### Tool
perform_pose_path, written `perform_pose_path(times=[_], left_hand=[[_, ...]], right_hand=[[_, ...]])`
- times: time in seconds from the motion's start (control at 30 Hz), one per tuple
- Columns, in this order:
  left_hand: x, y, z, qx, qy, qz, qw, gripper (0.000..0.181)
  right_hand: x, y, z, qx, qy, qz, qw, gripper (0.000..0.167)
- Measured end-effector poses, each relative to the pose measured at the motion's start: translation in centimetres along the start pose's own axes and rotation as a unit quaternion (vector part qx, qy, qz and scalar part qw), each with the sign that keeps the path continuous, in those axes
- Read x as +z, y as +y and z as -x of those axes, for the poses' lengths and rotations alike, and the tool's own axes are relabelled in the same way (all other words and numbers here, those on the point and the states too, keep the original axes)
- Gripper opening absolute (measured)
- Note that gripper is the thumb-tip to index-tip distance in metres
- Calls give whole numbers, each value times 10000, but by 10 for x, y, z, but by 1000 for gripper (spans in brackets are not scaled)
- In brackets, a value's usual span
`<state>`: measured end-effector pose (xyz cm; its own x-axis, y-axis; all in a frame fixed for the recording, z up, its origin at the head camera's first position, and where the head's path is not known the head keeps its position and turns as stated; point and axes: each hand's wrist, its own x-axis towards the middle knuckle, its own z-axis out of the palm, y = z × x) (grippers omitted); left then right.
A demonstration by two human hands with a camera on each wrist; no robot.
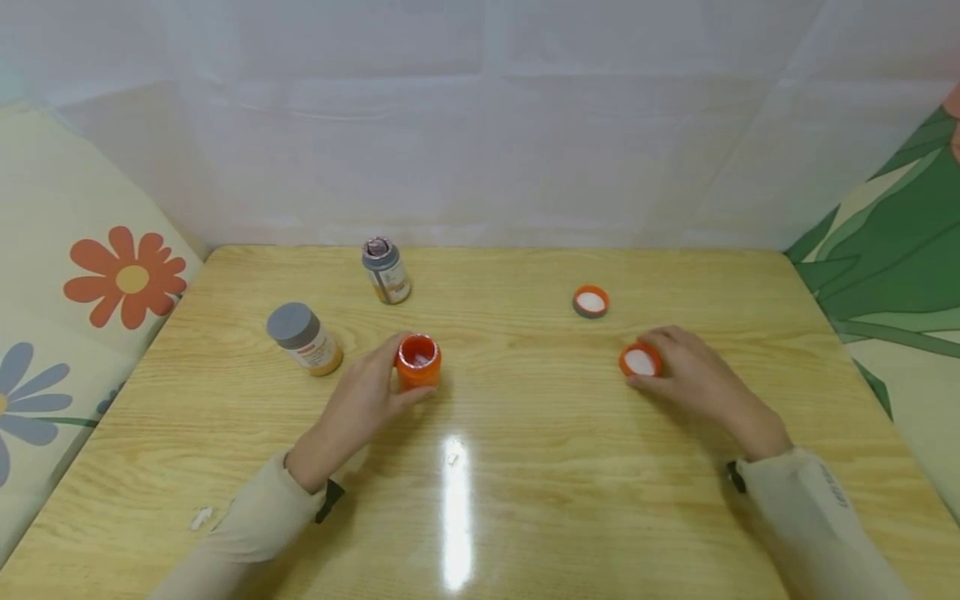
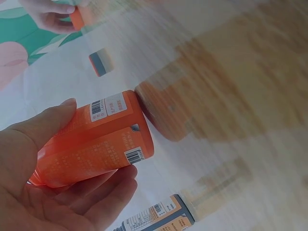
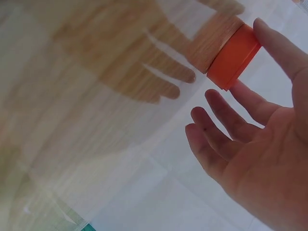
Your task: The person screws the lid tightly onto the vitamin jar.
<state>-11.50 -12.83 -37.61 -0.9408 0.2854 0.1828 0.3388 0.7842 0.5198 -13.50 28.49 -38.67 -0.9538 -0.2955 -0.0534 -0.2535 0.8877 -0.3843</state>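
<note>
– where's the orange bottle [image 1: 418,379]?
– on the table [image 1: 540,433], left hand [image 1: 362,396] curled round it; at its three o'clock, right hand [image 1: 693,375] pinches the orange cap [image 1: 640,362].
– handling?
– likely light, stiff, slick; grip mid-body.

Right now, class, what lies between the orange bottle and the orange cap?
Only bare table separates the orange bottle and orange cap in the head view.
</note>
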Motion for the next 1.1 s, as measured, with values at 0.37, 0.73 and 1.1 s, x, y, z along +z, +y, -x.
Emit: perform_pose_path(times=[0.37, 0.73, 1.1], left_hand=[[1, -1, 1, 7, 15, 64, 10000, 64], [3, 0, 2, 183, 91, -99, 9997, 66], [7, 5, 4, 427, 80, -238, 9988, 68]], right_hand=[[-1, -6, 0, -2, 156, -192, 9997, 66], [3, -12, -1, -567, 949, -95, 9938, 58], [11, -35, -4, -1519, 1446, -138, 9777, 58]])
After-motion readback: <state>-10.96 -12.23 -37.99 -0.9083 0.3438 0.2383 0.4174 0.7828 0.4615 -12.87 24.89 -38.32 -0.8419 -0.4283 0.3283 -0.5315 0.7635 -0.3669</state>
